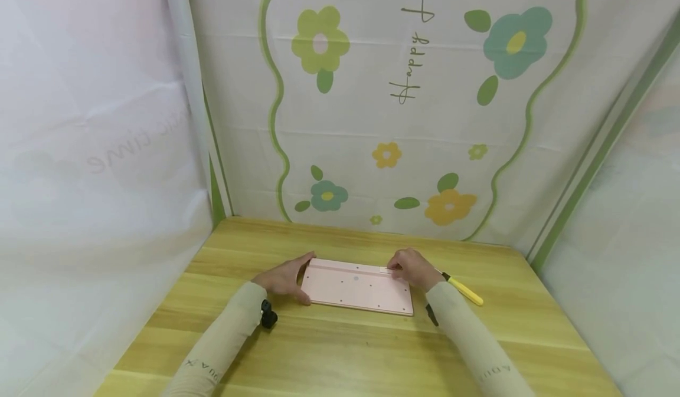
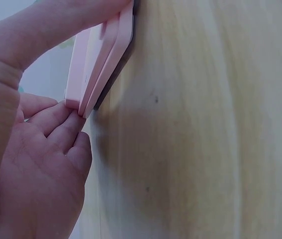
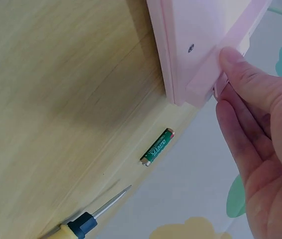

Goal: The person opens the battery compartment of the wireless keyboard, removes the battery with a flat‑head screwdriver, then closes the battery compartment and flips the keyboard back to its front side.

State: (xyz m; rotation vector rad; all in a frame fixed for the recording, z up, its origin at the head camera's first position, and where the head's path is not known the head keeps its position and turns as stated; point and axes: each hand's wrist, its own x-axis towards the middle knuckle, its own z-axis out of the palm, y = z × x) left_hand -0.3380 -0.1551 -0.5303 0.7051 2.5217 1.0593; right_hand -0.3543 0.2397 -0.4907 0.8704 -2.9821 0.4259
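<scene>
A pink keyboard (image 1: 340,288) lies underside up on the wooden table, with small screws dotted over its back and a raised strip along the far edge. My left hand (image 1: 284,279) grips its left end, thumb at the near corner and fingers at the far one. In the left wrist view those fingers (image 2: 63,124) touch the keyboard's edge (image 2: 106,59). At the far right, my right hand (image 1: 417,269) pinches the raised strip. The right wrist view has the thumb (image 3: 235,62) on top of the strip and the other fingers behind it; what lies under them is hidden.
A yellow-handled screwdriver (image 1: 464,291) lies right of the right hand. In the right wrist view a green battery (image 3: 157,147) rests on the table between the keyboard and the screwdriver's tip. White flowered curtains (image 1: 361,114) stand behind and at both sides.
</scene>
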